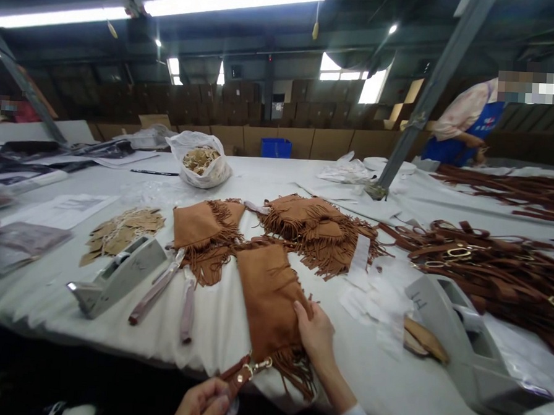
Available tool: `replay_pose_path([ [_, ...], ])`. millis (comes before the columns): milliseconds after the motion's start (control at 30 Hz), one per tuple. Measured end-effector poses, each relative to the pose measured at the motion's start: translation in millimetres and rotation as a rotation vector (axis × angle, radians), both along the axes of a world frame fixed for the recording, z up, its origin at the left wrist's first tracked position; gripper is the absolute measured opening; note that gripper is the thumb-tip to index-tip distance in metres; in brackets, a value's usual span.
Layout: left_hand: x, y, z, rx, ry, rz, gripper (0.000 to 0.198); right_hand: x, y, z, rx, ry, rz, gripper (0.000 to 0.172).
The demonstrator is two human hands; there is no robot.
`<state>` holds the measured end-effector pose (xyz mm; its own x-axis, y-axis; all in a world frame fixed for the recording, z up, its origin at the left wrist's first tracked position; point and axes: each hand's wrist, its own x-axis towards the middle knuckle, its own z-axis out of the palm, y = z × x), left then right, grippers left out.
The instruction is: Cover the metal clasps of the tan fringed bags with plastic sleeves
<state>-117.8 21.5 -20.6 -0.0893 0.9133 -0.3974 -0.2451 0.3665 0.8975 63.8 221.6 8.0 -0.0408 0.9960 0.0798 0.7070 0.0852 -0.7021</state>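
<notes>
A brown fringed bag (268, 287) lies at the front edge of the table, its fringe hanging at the lower right. My right hand (315, 333) grips the bag's right side, thumb on top and the other fingers hidden beneath. Low in the picture, my left hand (204, 403) is closed around a brown leather strap (237, 379). A gold-coloured clasp (262, 366) sits at the strap's end, against the bag's lower corner; I cannot tell whether it is hooked on. Some clear wrapping shows by my left fingers.
More fringed bags (206, 225) and a fringed pile (317, 225) lie behind. Wrapped straps (158, 291) and a tape dispenser (120, 277) are at left, with tan tags (122, 233). Another dispenser (474, 348) and brown straps (488, 262) are at right. A co-worker (467, 124) stands far right.
</notes>
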Motion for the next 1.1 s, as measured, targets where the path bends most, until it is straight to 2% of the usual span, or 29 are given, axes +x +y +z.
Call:
replay_pose_path([
  [67,-4,-1,11.0,0.005,0.023,0.048,0.050,5,-11,-4.7,0.013,0.009,-0.103,0.034],
  [133,-5,-3,22.7,-0.001,0.040,0.048,0.047,5,-13,-5.5,0.028,-0.065,-0.080,0.034],
  [233,2,-6,33.9,-0.038,0.017,-0.006,0.045,0,-5,2.6,0.024,-0.233,0.007,0.034],
  [333,14,-14,33.2,-0.050,-0.038,-0.020,0.042,2,-5,18.4,0.056,-0.367,0.040,0.033],
  [400,18,-20,28.7,-0.044,-0.074,0.002,0.041,9,-19,29.5,0.194,-0.390,0.026,0.032],
  [467,17,-24,24.1,-0.043,-0.107,-0.005,0.041,18,-47,35.3,0.328,-0.279,-0.008,0.033],
  [500,15,-26,22.7,-0.038,-0.119,-0.019,0.041,21,-64,34.5,0.320,-0.160,-0.003,0.031],
  [533,12,-27,22.3,-0.028,-0.127,-0.038,0.040,21,-81,31.0,0.227,-0.011,0.037,0.031],
  [567,9,-28,23.0,-0.014,-0.132,-0.056,0.039,20,-99,25.5,0.051,0.146,0.115,0.035],
  [600,6,-30,25.1,0.000,-0.133,-0.071,0.038,15,-114,18.9,-0.181,0.294,0.217,0.041],
  [667,-1,-36,32.0,0.016,-0.132,-0.090,0.034,-1,-139,7.0,-0.602,0.596,0.327,0.047],
  [733,-5,-43,39.5,0.008,-0.121,-0.107,0.031,-21,-153,1.7,-0.833,0.879,0.353,0.045],
  [800,-7,-52,43.7,-0.006,-0.097,-0.122,0.031,-38,-156,2.6,-0.870,1.072,0.342,0.041],
  [867,-8,-61,42.7,-0.027,-0.067,-0.125,0.031,-47,-155,5.7,-0.846,1.138,0.318,0.040],
  [1000,-6,-71,31.6,-0.052,-0.003,-0.063,0.033,-46,-156,6.2,-0.775,1.107,0.272,0.039],
  [1100,-1,-68,27.5,-0.022,0.043,-0.039,0.033,-43,-160,2.8,-0.669,1.083,0.217,0.037],
])
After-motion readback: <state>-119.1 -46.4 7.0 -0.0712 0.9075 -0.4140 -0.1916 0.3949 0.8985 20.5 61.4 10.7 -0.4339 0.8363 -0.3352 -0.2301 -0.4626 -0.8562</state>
